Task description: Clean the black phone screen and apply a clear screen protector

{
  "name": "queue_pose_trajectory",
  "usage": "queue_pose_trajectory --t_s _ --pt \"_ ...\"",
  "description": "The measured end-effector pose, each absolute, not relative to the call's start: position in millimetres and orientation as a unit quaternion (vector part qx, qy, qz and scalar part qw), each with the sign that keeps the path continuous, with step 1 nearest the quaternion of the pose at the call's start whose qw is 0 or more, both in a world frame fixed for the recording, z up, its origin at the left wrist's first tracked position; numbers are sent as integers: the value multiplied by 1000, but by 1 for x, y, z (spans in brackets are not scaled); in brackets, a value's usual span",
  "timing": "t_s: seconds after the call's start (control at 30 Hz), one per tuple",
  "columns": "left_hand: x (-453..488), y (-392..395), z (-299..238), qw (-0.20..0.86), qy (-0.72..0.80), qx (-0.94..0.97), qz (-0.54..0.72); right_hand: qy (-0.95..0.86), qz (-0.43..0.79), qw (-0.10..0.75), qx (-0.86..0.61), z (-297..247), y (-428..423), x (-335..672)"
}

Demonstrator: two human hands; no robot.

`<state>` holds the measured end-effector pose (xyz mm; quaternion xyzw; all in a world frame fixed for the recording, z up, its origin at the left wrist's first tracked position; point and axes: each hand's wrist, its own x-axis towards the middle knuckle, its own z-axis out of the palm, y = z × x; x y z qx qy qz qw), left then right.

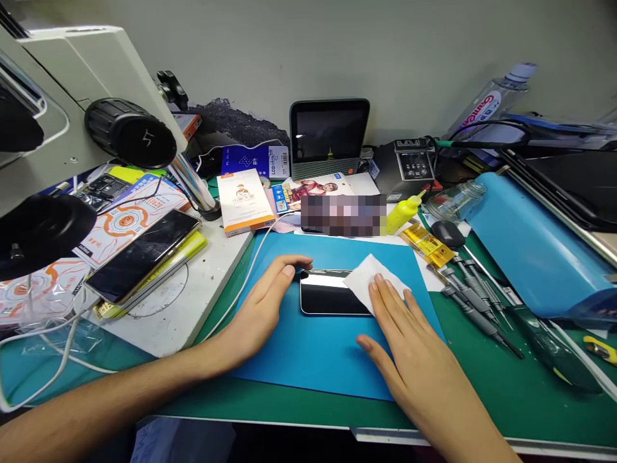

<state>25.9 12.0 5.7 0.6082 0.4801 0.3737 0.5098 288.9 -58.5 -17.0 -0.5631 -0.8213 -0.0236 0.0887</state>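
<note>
A black phone (328, 297) lies flat on a blue mat (308, 347) in front of me. My left hand (263, 308) rests at the phone's left end, fingers curved against its edge. My right hand (405, 347) lies flat with stretched fingers pressing a white wipe (369, 276) onto the right part of the phone's glass.
A microscope (72, 109) looms at the left above a white board with a cracked phone (142, 254). Screwdrivers (475, 292), a yellow bottle (403, 212), a glass jar (456, 199) and a rolled blue mat (535, 244) lie at the right. A small screen (329, 136) and boxes stand at the back.
</note>
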Motion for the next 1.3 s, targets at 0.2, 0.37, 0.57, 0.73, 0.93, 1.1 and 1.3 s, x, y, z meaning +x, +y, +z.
queue_pose_trajectory --t_s 0.2,0.37,0.57,0.73,0.93,1.1,1.3 --pt "24 12 1 508 475 616 370 -828 -41 91 -551 -20 -60 288" --pt "24 12 4 513 473 617 364 -820 -1 77 -568 -14 -33 284" --pt "24 11 5 511 477 618 360 -815 -56 99 -568 -19 -71 285" --pt "24 11 3 508 476 621 360 -818 -61 100 -564 -20 -68 281" --pt "24 12 3 516 473 615 362 -813 -34 97 -574 -19 -41 280" --pt "24 11 5 517 475 617 357 -811 -51 103 -574 -21 -69 280" --pt "23 11 6 497 484 631 348 -813 -60 102 -570 -21 -58 277"
